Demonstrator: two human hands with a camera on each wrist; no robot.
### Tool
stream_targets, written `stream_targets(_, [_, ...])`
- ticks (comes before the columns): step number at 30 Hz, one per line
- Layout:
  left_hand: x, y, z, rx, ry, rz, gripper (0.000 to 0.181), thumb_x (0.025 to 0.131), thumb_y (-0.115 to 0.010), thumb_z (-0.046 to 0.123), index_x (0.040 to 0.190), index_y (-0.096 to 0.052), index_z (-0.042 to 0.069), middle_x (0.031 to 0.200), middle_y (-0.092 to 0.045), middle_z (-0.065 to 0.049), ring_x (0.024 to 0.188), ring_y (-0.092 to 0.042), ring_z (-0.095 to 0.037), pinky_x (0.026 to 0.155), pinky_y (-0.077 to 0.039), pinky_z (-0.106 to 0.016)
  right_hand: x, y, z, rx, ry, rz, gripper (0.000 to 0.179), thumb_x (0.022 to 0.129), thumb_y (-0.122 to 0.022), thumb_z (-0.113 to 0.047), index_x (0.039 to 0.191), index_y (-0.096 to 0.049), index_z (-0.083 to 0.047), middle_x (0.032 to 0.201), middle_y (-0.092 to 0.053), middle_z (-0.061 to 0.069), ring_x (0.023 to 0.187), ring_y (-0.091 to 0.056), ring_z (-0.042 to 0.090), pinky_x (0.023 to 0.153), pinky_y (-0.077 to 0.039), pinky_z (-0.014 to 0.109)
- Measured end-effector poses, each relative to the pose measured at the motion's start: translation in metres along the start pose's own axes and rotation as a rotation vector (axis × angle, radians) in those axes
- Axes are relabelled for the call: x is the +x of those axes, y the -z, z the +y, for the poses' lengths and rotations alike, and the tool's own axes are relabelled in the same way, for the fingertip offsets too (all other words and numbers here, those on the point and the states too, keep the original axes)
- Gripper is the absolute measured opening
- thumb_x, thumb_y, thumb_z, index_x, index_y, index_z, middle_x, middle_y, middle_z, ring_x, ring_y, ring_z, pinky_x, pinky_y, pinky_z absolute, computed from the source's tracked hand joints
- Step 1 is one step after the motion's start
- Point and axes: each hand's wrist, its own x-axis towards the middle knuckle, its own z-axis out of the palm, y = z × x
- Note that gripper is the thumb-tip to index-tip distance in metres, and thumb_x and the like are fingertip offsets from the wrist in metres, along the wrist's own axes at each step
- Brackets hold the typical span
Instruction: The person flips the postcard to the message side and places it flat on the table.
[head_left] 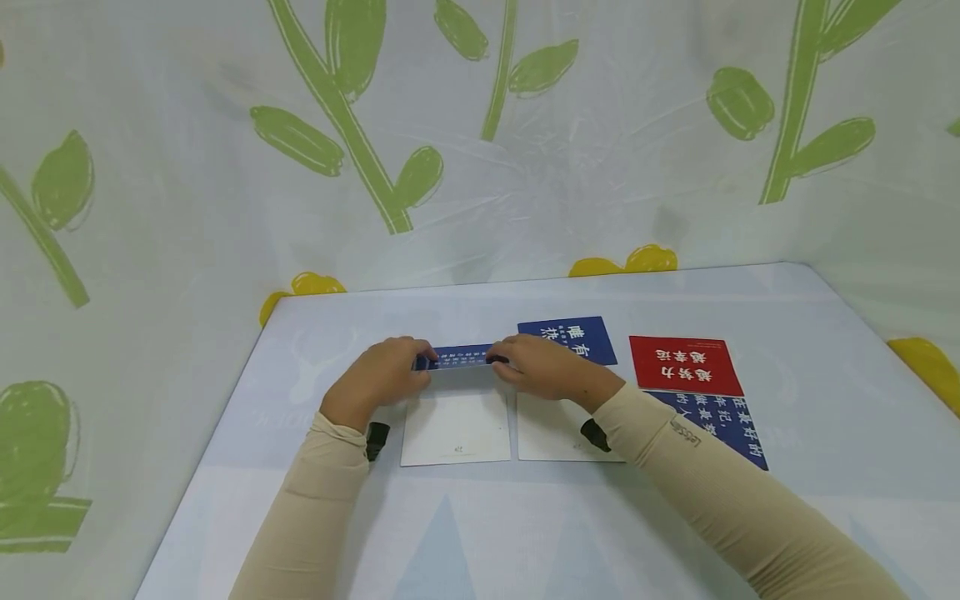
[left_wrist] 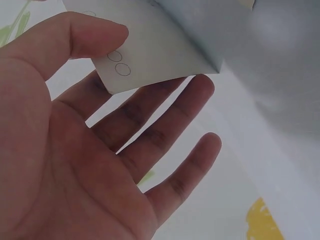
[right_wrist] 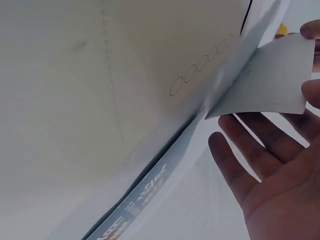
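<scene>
A blue postcard with white lettering is tilted up near the middle of the table in the head view. My left hand pinches its left end; the left wrist view shows the thumb on the card's pale back, beside small printed circles, with fingers behind it. My right hand pinches the other end, and the right wrist view shows that end of the postcard between thumb and fingers. Just nearer lie two white-faced cards side by side, one left and one right, the latter partly under my right forearm.
Behind my right hand lies a blue card with large white characters. Farther right is a red card, with another blue card at its near edge, partly covered by my sleeve. A leaf-patterned curtain stands behind the pale table.
</scene>
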Motion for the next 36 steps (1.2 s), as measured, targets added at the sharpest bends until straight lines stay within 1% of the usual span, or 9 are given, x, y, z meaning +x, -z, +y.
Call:
stream_targets(2, [0.000, 0.001, -0.001, -0.009, -0.002, 0.004, 0.033, 0.091, -0.064, 0.017, 0.123, -0.069, 0.010, 0.124, -0.068, -0.010, 0.100, -0.059, -0.024, 0.089, -0.050, -0.042, 0.000, 0.001, 0.000, 0.021, 0.003, 0.008, 0.038, 0.105, -0.049, -0.029, 0.135, -0.061, -0.011, 0.134, -0.065, 0.008, 0.128, -0.060, 0.024, 0.109, -0.048, 0.042])
stream_targets(5, [0.000, 0.003, -0.002, -0.009, -0.013, 0.017, 0.029, 0.094, -0.064, 0.018, 0.121, -0.069, 0.011, 0.123, -0.069, -0.010, 0.102, -0.061, -0.024, 0.093, -0.051, -0.044, -0.001, 0.002, 0.000, 0.040, 0.003, 0.010, 0.037, 0.105, -0.048, -0.029, 0.135, -0.062, -0.012, 0.134, -0.065, 0.007, 0.126, -0.060, 0.023, 0.108, -0.048, 0.042])
stream_targets(12, [0.000, 0.006, -0.006, -0.028, -0.064, 0.065, 0.019, 0.096, -0.065, 0.015, 0.113, -0.071, 0.010, 0.115, -0.073, -0.009, 0.107, -0.067, -0.026, 0.095, -0.053, -0.046, 0.001, 0.006, 0.004, 0.083, 0.012, 0.039, 0.036, 0.106, -0.046, -0.027, 0.133, -0.063, -0.010, 0.128, -0.068, 0.004, 0.121, -0.062, 0.021, 0.107, -0.049, 0.041])
stream_targets(17, [0.002, 0.007, -0.011, -0.057, -0.064, 0.089, 0.017, 0.097, -0.065, 0.016, 0.112, -0.070, 0.010, 0.116, -0.073, -0.009, 0.113, -0.067, -0.028, 0.098, -0.053, -0.046, 0.003, 0.009, 0.006, 0.117, 0.000, 0.047, 0.035, 0.106, -0.047, -0.027, 0.133, -0.064, -0.010, 0.130, -0.068, 0.004, 0.124, -0.061, 0.021, 0.108, -0.048, 0.041])
stream_targets(21, [0.004, 0.005, -0.014, -0.069, -0.057, 0.107, 0.018, 0.097, -0.065, 0.018, 0.113, -0.069, 0.010, 0.114, -0.074, -0.008, 0.111, -0.068, -0.028, 0.096, -0.054, -0.047, 0.004, 0.010, 0.007, 0.128, 0.003, 0.078, 0.035, 0.107, -0.047, -0.026, 0.132, -0.064, -0.009, 0.129, -0.069, 0.006, 0.124, -0.062, 0.023, 0.108, -0.048, 0.042])
stream_targets(27, [0.005, 0.004, -0.017, -0.097, -0.049, 0.124, 0.017, 0.097, -0.065, 0.018, 0.112, -0.069, 0.011, 0.107, -0.075, -0.006, 0.104, -0.069, -0.025, 0.090, -0.055, -0.045, 0.005, 0.012, 0.008, 0.144, 0.029, 0.113, 0.033, 0.106, -0.048, -0.023, 0.130, -0.065, -0.007, 0.127, -0.070, 0.008, 0.121, -0.065, 0.022, 0.106, -0.050, 0.042])
stream_targets(32, [0.004, 0.006, -0.018, -0.111, -0.057, 0.142, 0.018, 0.098, -0.065, 0.021, 0.113, -0.070, 0.011, 0.103, -0.075, -0.005, 0.100, -0.069, -0.024, 0.087, -0.056, -0.044, 0.006, 0.013, 0.008, 0.148, 0.046, 0.138, 0.031, 0.106, -0.050, -0.021, 0.129, -0.066, -0.007, 0.123, -0.071, 0.007, 0.113, -0.067, 0.020, 0.101, -0.054, 0.040])
stream_targets(36, [0.003, 0.009, -0.018, -0.116, -0.047, 0.141, 0.020, 0.098, -0.064, 0.023, 0.114, -0.069, 0.012, 0.102, -0.074, -0.005, 0.098, -0.068, -0.024, 0.084, -0.055, -0.044, 0.006, 0.013, 0.007, 0.145, 0.042, 0.156, 0.029, 0.105, -0.051, -0.019, 0.128, -0.066, -0.008, 0.121, -0.072, 0.006, 0.106, -0.067, 0.017, 0.096, -0.056, 0.037])
